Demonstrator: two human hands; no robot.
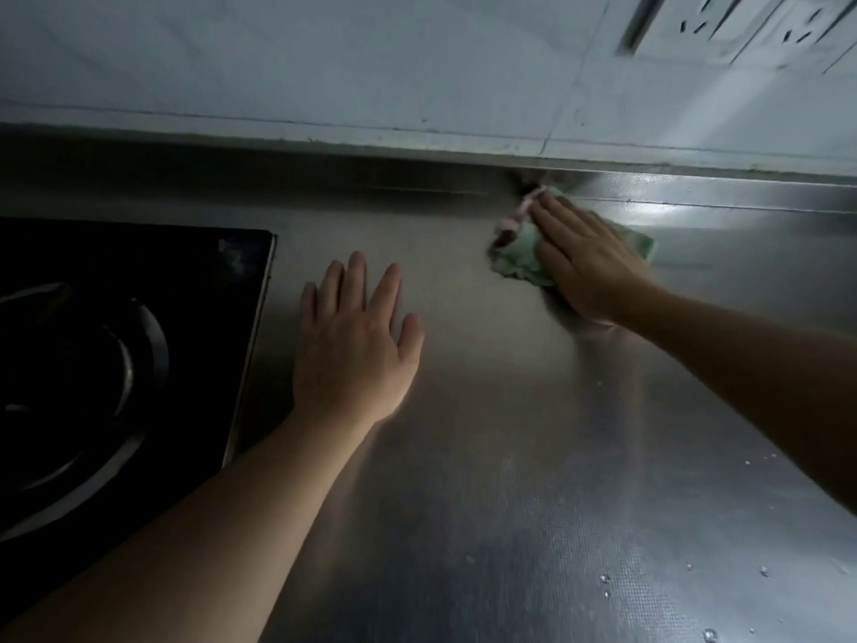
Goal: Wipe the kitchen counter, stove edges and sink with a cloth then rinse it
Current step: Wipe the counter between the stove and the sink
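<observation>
— What's your grip doing right now?

— My right hand (586, 262) lies flat, fingers straight and close together, palm pressing the cloth (519, 259) onto the tabletop (510, 457) near the back wall (371, 62). Nothing is pinched. My left hand (354, 336) is spread, resting on bare steel just beside the stove (116, 364).

— How will the cloth handle?

— Soft, light and limp, I'd judge, probably damp; it bunches at its pink edge. Best driven from its middle under a flat palm, or it will roll up.

— And the surface?

— Slick-looking metal with water drops (605, 580) near the front.
</observation>
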